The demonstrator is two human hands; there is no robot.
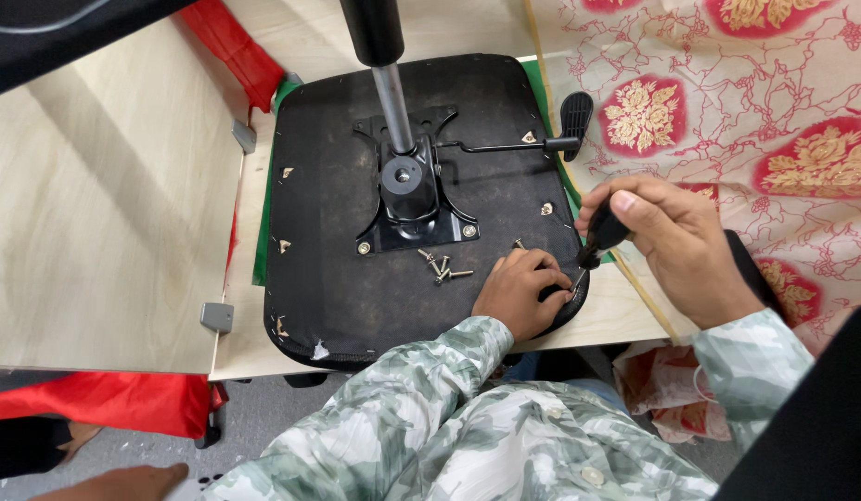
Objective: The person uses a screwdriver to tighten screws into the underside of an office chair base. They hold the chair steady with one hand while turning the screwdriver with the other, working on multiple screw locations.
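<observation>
An upturned black chair seat (328,186) lies on a light wooden table (96,204). A black metal mounting plate (414,199) with a gas-lift column (384,65) and a lever (533,139) is fixed to its middle. Several loose screws (442,267) lie just in front of the plate. My left hand (519,292) presses on the seat's near right corner. My right hand (676,241) grips a black-handled screwdriver (599,237), its tip pointing down at the seat edge beside my left fingers.
A red and cream floral cloth (755,102) covers the surface to the right. Red fabric (231,46) lies behind and below the table. Grey brackets (217,317) sit on the table's left panel. Another person's hand (124,482) shows at the bottom left.
</observation>
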